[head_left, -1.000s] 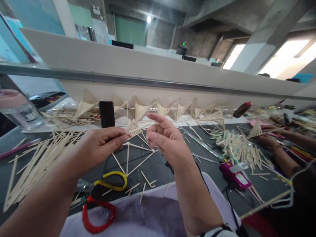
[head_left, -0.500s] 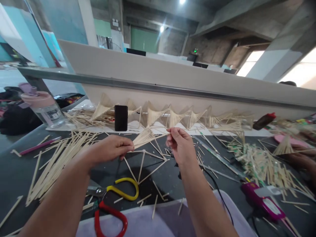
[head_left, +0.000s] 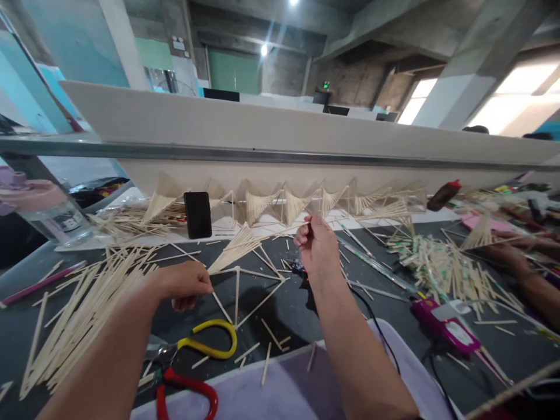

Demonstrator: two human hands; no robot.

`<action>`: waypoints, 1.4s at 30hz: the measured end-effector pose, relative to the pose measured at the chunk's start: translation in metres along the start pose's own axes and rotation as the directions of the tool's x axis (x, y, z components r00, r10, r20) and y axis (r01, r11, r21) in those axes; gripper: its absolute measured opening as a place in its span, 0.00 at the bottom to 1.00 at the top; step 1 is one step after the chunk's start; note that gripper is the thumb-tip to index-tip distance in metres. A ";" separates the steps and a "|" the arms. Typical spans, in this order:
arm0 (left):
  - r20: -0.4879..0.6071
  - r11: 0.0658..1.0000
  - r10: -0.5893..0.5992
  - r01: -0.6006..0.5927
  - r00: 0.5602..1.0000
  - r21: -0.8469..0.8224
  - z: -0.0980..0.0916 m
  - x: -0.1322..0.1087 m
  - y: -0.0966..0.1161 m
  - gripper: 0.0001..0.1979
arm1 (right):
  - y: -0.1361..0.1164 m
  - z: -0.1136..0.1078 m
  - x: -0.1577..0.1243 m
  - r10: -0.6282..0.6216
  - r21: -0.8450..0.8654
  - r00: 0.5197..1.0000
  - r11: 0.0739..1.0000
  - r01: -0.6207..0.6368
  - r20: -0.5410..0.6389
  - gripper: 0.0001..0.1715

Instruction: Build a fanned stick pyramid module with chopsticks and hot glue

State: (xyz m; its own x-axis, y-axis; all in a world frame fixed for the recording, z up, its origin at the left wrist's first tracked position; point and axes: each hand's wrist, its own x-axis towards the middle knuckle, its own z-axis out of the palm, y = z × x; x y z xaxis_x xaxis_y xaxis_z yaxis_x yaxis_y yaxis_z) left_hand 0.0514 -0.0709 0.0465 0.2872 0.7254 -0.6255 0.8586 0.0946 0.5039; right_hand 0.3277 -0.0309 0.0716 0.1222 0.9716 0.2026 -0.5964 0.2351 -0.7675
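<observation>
Stick fan (head_left: 236,247) over the tabletop (head_left: 16,326)

The right hand (head_left: 317,244) pinches its three-o'clock tip; the left hand (head_left: 187,282) curls beside its eight-o'clock corner, grip unclear. From the view's centre: phone (head_left: 198,216) at nine o'clock, scissors (head_left: 190,346) at seven.

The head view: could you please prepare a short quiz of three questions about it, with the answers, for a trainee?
1. True or false: the bottle is farther left in the picture than the left hand.
2. Across the picture, the stick fan lies: A) left of both hands; B) between the left hand and the right hand; C) right of both hands.
3. Fill in: the scissors have one red handle and one ____ handle.

Key: 1 true; 2 B; 3 yellow.
</observation>
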 end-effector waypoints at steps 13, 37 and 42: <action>-0.112 0.993 -0.110 0.104 0.988 -0.057 -0.026 0.013 -0.054 0.18 | 0.005 -0.006 0.006 0.313 -0.124 0.926 0.948 -0.293 0.211 0.20; -0.470 0.905 -0.091 0.270 0.878 0.330 -0.039 0.030 -0.084 0.10 | 0.038 0.013 -0.022 0.607 -0.880 0.637 0.328 0.344 0.475 0.09; -0.427 0.922 -0.075 0.226 0.901 0.315 -0.041 0.027 -0.084 0.12 | 0.041 0.016 -0.020 0.500 -0.901 0.779 0.392 0.186 0.379 0.10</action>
State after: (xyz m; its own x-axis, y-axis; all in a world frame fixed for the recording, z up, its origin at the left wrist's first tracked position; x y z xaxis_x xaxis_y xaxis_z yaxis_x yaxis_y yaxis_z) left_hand -0.0303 -0.0311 0.0114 0.0133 0.9378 -0.3469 0.9901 0.0361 0.1356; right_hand 0.2881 -0.0415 0.0456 -0.5038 0.8638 0.0044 0.5033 0.2977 -0.8112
